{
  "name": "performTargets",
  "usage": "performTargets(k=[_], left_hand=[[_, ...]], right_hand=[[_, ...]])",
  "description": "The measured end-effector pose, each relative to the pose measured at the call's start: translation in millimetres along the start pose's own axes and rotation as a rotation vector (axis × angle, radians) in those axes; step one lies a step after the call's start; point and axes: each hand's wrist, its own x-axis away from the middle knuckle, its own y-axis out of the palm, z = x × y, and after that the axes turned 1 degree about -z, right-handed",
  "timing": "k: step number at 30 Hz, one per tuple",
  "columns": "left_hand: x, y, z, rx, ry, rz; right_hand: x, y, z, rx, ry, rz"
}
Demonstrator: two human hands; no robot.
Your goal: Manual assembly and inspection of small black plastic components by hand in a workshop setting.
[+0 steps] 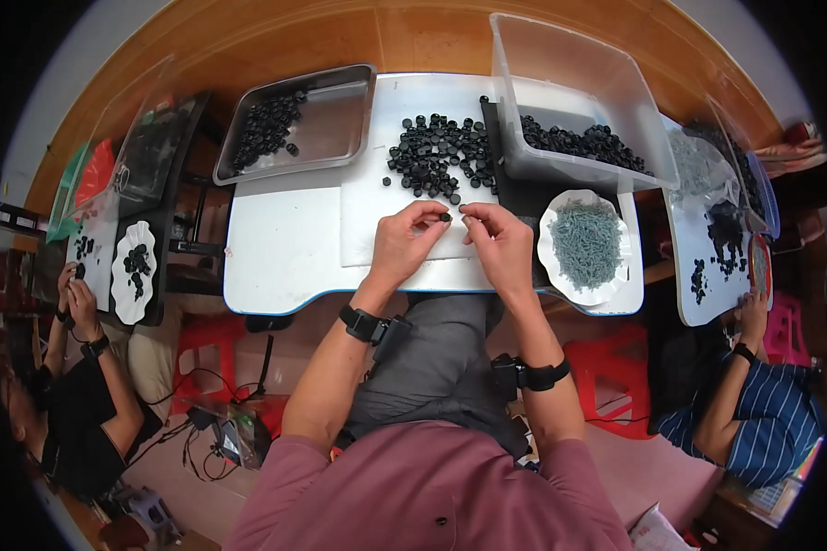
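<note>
Between the thumb and fingers of my left hand is a small round black cap. My right hand is pinched closed just to the right of it, close to the cap but apart from it. Something tiny shows at the right fingertips, too small to name. Both hands are over the near part of a white board on the table. Just beyond them lies a loose pile of black caps. To the right of my right hand, a white scalloped plate holds a heap of thin grey-green pieces.
A metal tray with black caps stands at the far left. At the far right is a clear plastic bin with more caps. People work at side tables: one person's hand at left, another's hand at right. Red stools stand below.
</note>
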Motion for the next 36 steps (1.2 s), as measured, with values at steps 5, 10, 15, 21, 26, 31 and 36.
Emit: performTargets(k=[5,10,15,21,26,31,36], left_hand=[[0,2,-1,0.001,-0.012,-0.001],[-1,1,-2,-0.020,0.030,-0.003],[0,1,-1,-0.016,0.024,-0.004],[0,1,0,-0.015,0.017,-0.004],[0,0,-1,-0.047,0.031,0.000],[0,0,2,-0.026,-0.012,-0.006],[-1,1,0,-0.060,0.027,0.010]], right_hand=[[-1,13,-8,-0.330,0.187,0.064],[-1,16,-5,-0.128,0.076,0.131],[-1,19,-6,-0.061,0.025,0.151],[1,20,-3,0.054,-0.111,0.154],[2,25,7,0.173,-0.342,0.189],[6,24,9,-0.111,-0.068,0.154],[0,21,9,-0.359,0.164,0.099]])
